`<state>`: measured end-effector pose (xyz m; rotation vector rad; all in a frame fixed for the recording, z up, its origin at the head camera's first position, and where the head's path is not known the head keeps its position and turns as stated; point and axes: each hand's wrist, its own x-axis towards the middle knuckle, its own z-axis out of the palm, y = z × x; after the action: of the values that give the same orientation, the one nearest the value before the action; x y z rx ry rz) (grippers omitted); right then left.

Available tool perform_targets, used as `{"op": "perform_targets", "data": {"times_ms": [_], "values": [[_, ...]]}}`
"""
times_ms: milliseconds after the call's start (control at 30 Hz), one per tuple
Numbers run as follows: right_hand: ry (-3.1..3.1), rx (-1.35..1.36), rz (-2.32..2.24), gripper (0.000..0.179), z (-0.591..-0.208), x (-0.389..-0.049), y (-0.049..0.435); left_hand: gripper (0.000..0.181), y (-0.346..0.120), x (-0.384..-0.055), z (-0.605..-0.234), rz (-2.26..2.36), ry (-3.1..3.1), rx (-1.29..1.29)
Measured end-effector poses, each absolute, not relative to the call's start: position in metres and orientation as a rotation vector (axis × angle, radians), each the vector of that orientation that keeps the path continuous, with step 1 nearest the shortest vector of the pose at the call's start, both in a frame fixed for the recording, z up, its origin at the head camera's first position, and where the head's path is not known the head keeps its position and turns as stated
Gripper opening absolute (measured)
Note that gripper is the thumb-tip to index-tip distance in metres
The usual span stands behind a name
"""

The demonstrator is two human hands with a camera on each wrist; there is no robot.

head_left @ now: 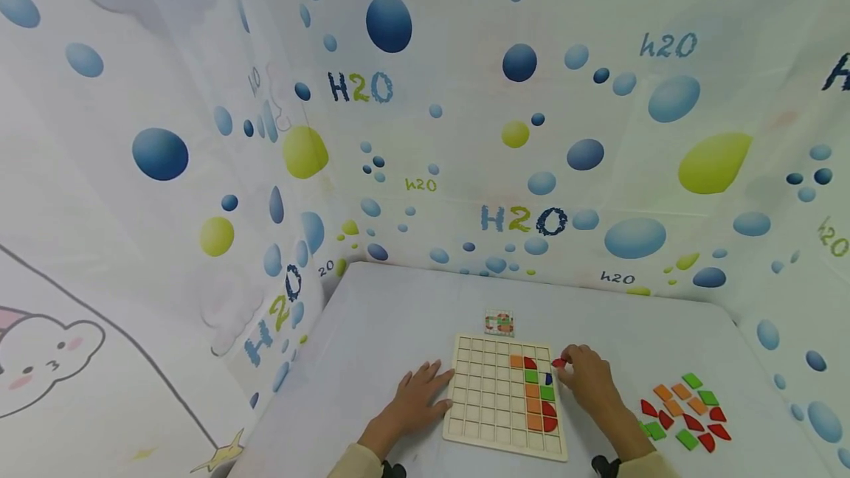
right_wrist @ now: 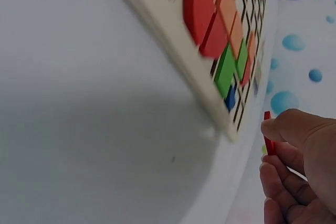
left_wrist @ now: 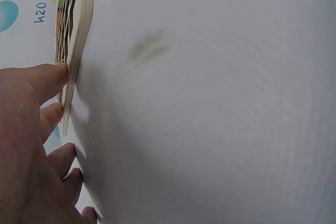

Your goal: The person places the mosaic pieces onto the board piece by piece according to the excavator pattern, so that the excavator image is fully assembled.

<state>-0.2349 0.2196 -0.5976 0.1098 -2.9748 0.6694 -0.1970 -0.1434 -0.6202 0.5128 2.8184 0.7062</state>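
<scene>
A pale wooden grid board (head_left: 485, 404) lies on the white table, with orange, green, red and blue tiles set in its right-hand columns. My left hand (head_left: 418, 398) rests at the board's left edge, fingers spread; in the left wrist view the thumb and a fingertip touch the rim. Between thumb and fingers my right hand (head_left: 589, 378) pinches a red quarter-round tile (right_wrist: 269, 139), just off the board's upper right side. In the right wrist view a blue piece (right_wrist: 230, 99) sits in a cell near the board's edge, beside a green tile (right_wrist: 224, 72).
Loose orange, green and red tiles (head_left: 693, 423) lie scattered on the table to the right. Behind the board is a small pattern card (head_left: 499, 322). A printed curtain (head_left: 451, 146) with drops and H2O lettering hangs around the table.
</scene>
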Motion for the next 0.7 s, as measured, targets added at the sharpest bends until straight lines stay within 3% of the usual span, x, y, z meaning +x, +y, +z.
{"op": "perform_targets", "data": {"times_ms": [333,700], "values": [[-2.882,0.434,0.505,0.022,-0.598,-0.232,0.175,0.059,-0.142,-0.195,-0.611,0.732,2.817,0.534],[-2.923,0.490,0.478,0.019,-0.603,-0.229,0.159,0.059,-0.143,-0.195,-0.616,0.728,2.831,0.534]]}}
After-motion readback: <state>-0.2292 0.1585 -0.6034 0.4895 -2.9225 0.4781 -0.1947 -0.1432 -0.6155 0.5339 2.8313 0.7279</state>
